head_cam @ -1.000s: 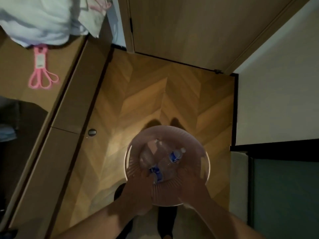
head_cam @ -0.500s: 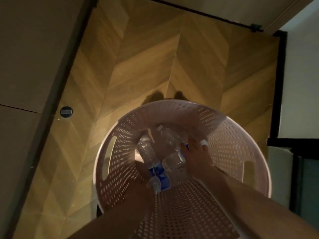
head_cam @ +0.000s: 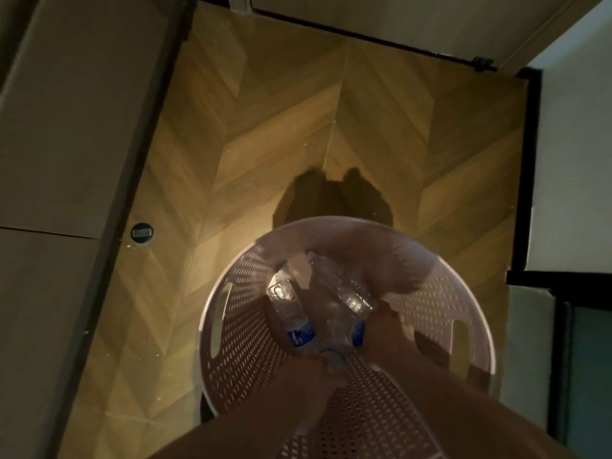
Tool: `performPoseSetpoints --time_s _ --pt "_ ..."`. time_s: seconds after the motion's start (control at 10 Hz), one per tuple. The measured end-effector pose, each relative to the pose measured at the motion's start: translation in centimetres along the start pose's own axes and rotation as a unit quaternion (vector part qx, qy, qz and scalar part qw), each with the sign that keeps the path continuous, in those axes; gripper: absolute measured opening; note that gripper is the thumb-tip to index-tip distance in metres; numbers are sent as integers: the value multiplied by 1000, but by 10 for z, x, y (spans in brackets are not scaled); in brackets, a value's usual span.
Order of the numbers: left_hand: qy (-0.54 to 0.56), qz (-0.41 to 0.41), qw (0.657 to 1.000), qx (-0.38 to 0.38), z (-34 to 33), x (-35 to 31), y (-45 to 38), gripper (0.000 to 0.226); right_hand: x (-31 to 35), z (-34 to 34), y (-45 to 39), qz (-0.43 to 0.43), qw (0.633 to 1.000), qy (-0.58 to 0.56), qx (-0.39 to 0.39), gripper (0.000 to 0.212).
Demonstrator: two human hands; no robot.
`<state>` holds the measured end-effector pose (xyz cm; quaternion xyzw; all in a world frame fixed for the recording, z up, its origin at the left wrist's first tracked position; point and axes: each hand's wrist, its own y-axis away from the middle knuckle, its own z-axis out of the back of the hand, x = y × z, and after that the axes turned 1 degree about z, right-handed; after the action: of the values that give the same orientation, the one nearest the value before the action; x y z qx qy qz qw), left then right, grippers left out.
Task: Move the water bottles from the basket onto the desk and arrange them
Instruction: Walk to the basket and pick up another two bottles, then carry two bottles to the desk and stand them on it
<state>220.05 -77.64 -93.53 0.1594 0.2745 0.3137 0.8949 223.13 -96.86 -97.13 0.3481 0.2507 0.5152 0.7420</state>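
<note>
Your bottles [head_cam: 291, 306] lie jumbled at the bottom of the basket [head_cam: 231, 342] on the floor. I judge them clear, smooth plastic, likely slippery and a bit crushable, heavy if full; grip round the body near the blue label, not the cap. Both hands reach down among them. Your right hand [head_cam: 385, 329] touches a bottle; your left hand [head_cam: 318, 362] is blurred at another. I cannot tell either grip.

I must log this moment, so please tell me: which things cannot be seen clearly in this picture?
Head view only:
- Clear plastic water bottles: dim and blurred, count uncertain.
- Left hand, right hand: grips hidden by darkness and blur.
- Round pink perforated basket: near rim hidden by forearms.
- Desk: outside the frame.
</note>
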Motion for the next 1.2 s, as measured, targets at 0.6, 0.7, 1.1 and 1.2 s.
performPoseSetpoints --time_s 0.6,0.7,1.1,1.2 --pt "133 51 979 -147 318 -91 303 21 11 262 403 13 962 -272 -12 55" --pt "161 96 967 -175 364 -125 348 32 21 296 462 60 959 -276 -35 57" --pt "268 449 766 -375 402 -270 460 27 47 369 594 384 895 -140 -178 63" --pt "282 514 696 -415 398 -311 486 20 64 384 623 436 890 -51 -126 50"
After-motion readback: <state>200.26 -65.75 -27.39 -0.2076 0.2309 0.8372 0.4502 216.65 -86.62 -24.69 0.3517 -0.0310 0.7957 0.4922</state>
